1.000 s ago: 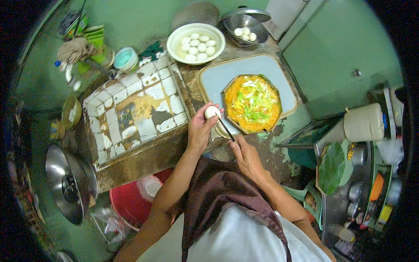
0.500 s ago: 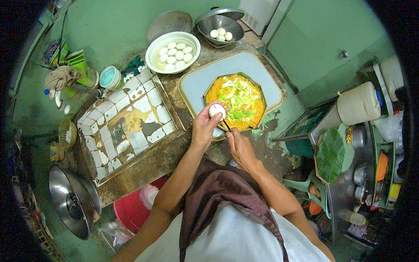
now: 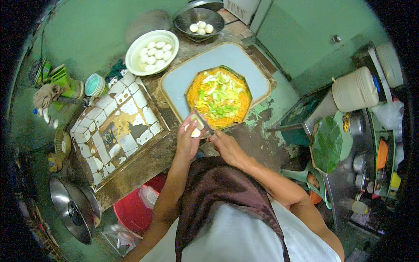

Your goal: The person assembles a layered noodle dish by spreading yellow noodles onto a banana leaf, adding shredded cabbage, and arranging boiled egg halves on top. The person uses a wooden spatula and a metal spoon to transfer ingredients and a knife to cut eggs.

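Note:
My left hand [image 3: 187, 143] is closed around a white peeled egg [image 3: 195, 132], held in the air at the near edge of a noodle platter. In my right hand [image 3: 226, 146] is a knife [image 3: 202, 121], its broad blade lying against the egg. Whether the egg is cut through I cannot tell, since fingers and blade cover part of it. The platter holds orange noodles [image 3: 241, 105] topped with shredded pale-green cabbage [image 3: 214, 89]. It rests on a light blue tray [image 3: 174, 83] on the worn counter.
Beyond the tray stand a white basin [image 3: 131, 61] with several peeled eggs in liquid and a dark wok [image 3: 185, 22] holding several more. A broken-tiled recess [image 3: 104, 148] lies to the left. At the right, a large green leaf [image 3: 328, 144] rests on a side table near a white jug [image 3: 354, 91].
Both hands have moved left and toward me with the egg and knife. The knife blade now shows broadside against the egg. The whole view has shifted slightly.

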{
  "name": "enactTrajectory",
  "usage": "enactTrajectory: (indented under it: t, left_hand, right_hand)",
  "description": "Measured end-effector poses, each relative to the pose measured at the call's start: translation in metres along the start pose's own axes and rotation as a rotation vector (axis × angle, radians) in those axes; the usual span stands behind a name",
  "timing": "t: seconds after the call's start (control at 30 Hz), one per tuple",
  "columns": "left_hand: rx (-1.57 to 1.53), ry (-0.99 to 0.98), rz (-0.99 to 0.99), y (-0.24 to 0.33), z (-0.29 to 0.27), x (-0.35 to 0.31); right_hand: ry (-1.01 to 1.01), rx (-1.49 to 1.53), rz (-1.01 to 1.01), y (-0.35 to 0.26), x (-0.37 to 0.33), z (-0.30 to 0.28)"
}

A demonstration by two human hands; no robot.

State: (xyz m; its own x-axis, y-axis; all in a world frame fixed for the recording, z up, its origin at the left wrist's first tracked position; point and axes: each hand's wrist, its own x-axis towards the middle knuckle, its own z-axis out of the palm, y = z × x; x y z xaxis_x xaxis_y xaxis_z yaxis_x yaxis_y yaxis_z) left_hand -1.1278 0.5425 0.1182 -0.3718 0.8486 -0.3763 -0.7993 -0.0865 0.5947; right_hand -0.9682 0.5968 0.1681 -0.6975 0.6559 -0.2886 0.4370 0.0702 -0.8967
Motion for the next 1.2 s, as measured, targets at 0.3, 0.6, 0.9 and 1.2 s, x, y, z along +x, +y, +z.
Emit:
enactTrajectory:
  t: [0.3,0.6,0.9,1.2]
  left_hand:
    - [0.049,-0.065,-0.065,-0.025,0.046,0.019]
    - [0.164,-0.010,-0.089,-0.060,0.080,0.026]
    - [0.188,0.106,-0.131,-0.075,0.095,0.031]
    - [0.258,0.133,-0.182,-0.071,0.100,0.044]
  right_hand:
    - [0.347,-0.135,-0.198,0.010,-0.048,-0.061]
    - [0.391,-0.100,-0.154,0.051,-0.053,-0.071]
    - [0.420,-0.057,-0.179,0.087,-0.036,-0.088]
    - [0.220,0.276,0.125,0.091,-0.010,-0.111]
